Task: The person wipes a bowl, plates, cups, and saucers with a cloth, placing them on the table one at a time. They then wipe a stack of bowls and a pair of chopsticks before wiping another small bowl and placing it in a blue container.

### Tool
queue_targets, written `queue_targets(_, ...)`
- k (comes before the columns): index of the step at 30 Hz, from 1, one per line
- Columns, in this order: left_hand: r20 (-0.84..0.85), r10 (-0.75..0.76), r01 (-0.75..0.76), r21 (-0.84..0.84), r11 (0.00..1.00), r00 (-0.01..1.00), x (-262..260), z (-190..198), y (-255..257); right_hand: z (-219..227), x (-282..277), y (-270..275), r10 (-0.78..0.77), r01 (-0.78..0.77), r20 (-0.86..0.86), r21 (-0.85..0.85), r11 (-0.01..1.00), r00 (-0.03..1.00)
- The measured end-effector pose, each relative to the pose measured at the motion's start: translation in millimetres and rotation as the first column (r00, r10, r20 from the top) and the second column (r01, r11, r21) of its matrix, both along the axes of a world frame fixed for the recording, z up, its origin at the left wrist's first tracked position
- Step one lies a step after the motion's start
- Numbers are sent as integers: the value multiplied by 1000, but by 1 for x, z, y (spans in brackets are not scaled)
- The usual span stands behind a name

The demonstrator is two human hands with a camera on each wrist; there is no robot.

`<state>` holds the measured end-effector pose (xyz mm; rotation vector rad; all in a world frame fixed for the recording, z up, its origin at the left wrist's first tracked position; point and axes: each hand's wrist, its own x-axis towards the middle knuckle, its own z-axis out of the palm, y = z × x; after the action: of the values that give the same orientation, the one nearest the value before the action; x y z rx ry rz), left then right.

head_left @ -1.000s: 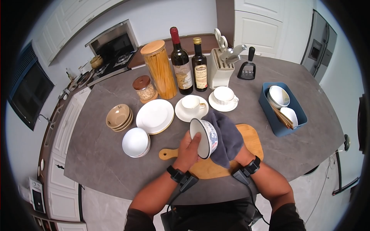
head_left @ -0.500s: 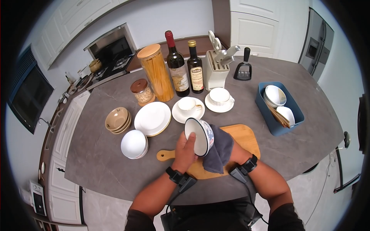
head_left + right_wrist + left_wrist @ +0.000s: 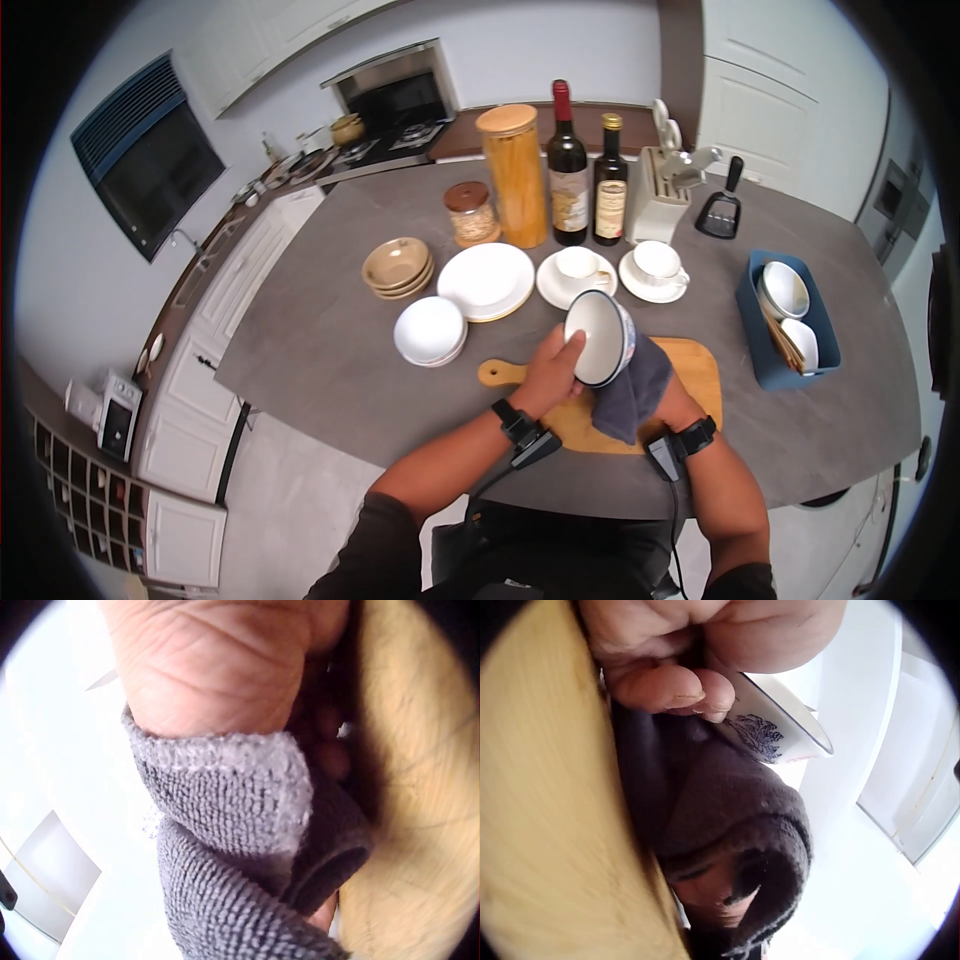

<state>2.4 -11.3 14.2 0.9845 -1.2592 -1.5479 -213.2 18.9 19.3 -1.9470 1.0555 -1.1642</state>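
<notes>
My left hand (image 3: 552, 376) grips a white bowl (image 3: 598, 338) with a dark rim and blue pattern, thumb over its rim, the bowl tilted on its side. Behind the bowl, a dark grey cloth (image 3: 632, 392) lies against its outer side, with my right hand (image 3: 680, 402) in the cloth; its fingers are mostly covered. Curled fingertips of the left hand (image 3: 712, 652) show beside the bowl (image 3: 769, 727) and cloth (image 3: 727, 787) in the left wrist view. The cloth (image 3: 225, 795) wraps over the right palm (image 3: 214, 671) in the right wrist view. Below is a wooden board (image 3: 700, 375).
White bowls (image 3: 430, 331), brown bowls (image 3: 397, 264) and white plates (image 3: 487, 281) stand left. Two cups on saucers (image 3: 652, 290), a pasta jar (image 3: 515, 180), bottles (image 3: 568, 195) and a knife block (image 3: 658, 200) stand behind. A blue bin (image 3: 765, 350) holding bowls is right.
The head view has turned left, so the table's things appear shifted right. The bowl's opening faces the camera more, and the cloth shows less around it. Both hands keep their holds.
</notes>
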Motion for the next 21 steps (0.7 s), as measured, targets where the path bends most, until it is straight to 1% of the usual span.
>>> queue_targets(1, 10, -12, 13, -35, 999, 1000, 4, 3, 1, 3, 3, 0, 22, -22, 4, 0, 1000, 1000)
queue_targets(2, 20, -26, 27, -69, 997, 999, 9, 5, 1, 6, 4, 1, -5, 1, -68, -62, 998, 998)
queue_targets(3, 24, -9, 10, -68, 998, 1000, 16, 8, 1, 10, 6, 3, -40, 23, -135, -127, 992, 990)
queue_targets(4, 63, 9, -6, -51, 999, 998, 26, 20, 5, 20, 9, 4, -47, 10, -227, -162, 987, 973)
queue_targets(5, 104, 24, -21, -32, 999, 994, 38, 32, 10, 20, 12, 3, -35, 0, -219, -157, 988, 975)
queue_targets(7, 192, 46, -24, -119, 993, 980, 68, 59, 20, 18, 13, 3, -49, 39, -102, -95, 995, 994)
queue_targets(8, 248, 93, -65, -116, 991, 964, 85, 63, 21, 15, 11, 4, -38, 32, -69, -80, 996, 997)
queue_targets(10, 452, 203, -167, -120, 979, 869, 116, 94, 30, 5, 6, -1, -15, 13, -58, -45, 999, 998)
queue_targets(11, 512, 231, -166, -170, 971, 827, 141, 92, 22, 1, 4, -2, 2, -3, -55, -12, 1000, 998)
queue_targets(12, 522, 254, -175, -197, 965, 814, 158, 101, 23, 1, 3, -2, 0, 0, -47, -10, 1000, 999)
queue_targets(14, 599, 276, -224, -163, 961, 752, 190, 115, 19, 3, 1, -1, 42, -41, -81, 8, 999, 996)
queue_targets(15, 623, 301, -246, -174, 953, 722, 203, 119, 17, 4, 1, 0, 40, -39, -75, 8, 999, 996)
queue_targets(17, 670, 318, -264, -185, 947, 670, 228, 119, 9, 6, 2, 1, 44, -40, -83, 53, 998, 996)
queue_targets(18, 671, 320, -262, -189, 946, 669, 237, 118, 4, 6, 3, 2, 42, -39, -80, 49, 998, 996)
queue_targets(20, 715, 340, -294, -193, 936, 611, 248, 116, -4, 6, 2, 1, 44, -43, -101, 14, 999, 994)
queue_targets(21, 713, 342, -292, -198, 936, 612, 251, 112, -8, 7, 2, 2, 41, -40, -101, 9, 999, 994)
